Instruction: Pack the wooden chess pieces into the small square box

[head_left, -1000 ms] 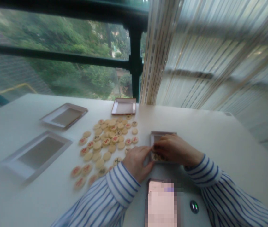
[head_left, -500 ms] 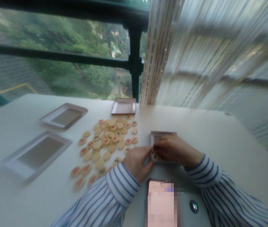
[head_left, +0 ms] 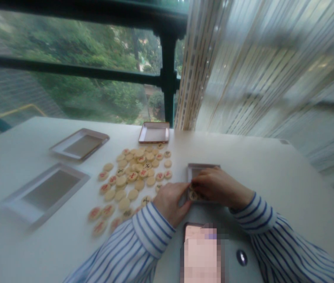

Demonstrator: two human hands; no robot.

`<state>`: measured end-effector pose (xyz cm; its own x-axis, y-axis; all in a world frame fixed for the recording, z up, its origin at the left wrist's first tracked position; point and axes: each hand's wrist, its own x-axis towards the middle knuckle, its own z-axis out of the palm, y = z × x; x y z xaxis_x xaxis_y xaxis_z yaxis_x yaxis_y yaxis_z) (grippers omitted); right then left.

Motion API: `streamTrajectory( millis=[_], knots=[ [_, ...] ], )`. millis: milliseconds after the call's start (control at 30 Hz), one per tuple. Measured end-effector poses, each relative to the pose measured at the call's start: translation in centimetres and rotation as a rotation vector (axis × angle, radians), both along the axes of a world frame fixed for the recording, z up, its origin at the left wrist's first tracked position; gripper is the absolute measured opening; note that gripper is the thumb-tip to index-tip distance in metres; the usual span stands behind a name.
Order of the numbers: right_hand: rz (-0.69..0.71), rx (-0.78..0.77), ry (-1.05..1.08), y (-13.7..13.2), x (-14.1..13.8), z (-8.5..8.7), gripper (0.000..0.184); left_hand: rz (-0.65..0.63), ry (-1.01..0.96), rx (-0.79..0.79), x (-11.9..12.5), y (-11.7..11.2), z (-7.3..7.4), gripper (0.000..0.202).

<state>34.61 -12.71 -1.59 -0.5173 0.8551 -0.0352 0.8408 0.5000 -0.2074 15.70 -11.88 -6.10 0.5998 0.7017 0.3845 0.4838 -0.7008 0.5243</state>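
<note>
Both of my hands meet at a small square box point(head_left: 196, 169) in the middle of the white table point(head_left: 273, 188). My left hand point(head_left: 171, 201) rests against the box's left edge with its fingers curled. My right hand point(head_left: 218, 186) lies over the box, its fingertips pinched on a round wooden game piece point(head_left: 193, 195) at the box's front left corner. Much of the box's inside is hidden under my right hand. A loose heap of round pale game pieces point(head_left: 133, 177), marked red or black, spreads just left of my hands.
Two shallow trays point(head_left: 45, 192) point(head_left: 80, 144) lie at the left and a smaller pinkish tray point(head_left: 154, 132) at the back by the window. A phone point(head_left: 200, 251) lies near the front edge. A striped curtain hangs at the right.
My hands have barely moved. My right fingertips have drawn slightly in at the box's front left corner, over the game piece.
</note>
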Motion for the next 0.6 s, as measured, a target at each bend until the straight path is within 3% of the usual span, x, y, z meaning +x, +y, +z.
streamTrajectory(
  millis=[600],
  knots=[
    [0.006,0.002,-0.006,-0.08,-0.09,0.26,0.019,-0.007,-0.012,0.039,-0.12,-0.04,0.01,0.038]
  ],
)
